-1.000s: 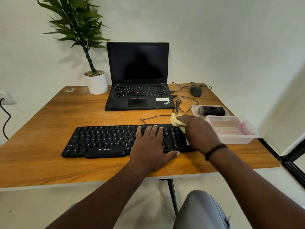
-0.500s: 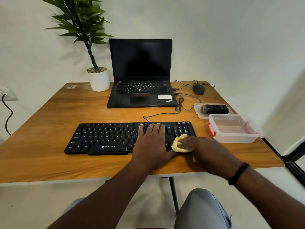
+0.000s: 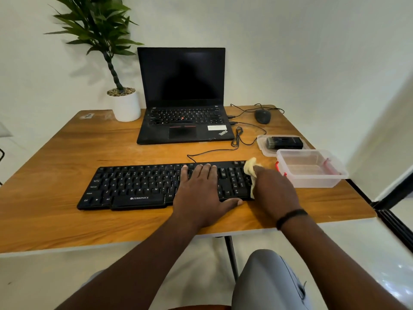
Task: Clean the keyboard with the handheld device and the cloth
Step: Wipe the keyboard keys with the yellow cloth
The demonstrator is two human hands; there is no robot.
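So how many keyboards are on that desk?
2. The black keyboard lies near the front edge, under both hands; the second is built into the laptop behind it.

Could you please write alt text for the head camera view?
A person's right hand wipes the right end of a black keyboard with a yellow cloth while the left hand lies flat on the keys. Behind on the wooden table stand a laptop, potted plant and clear container.

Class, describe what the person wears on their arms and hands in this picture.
Both forearms are bare, with no sleeves in view. The right hand has a thin black band around its wrist. The left hand wears nothing: no ring, watch or glove shows.
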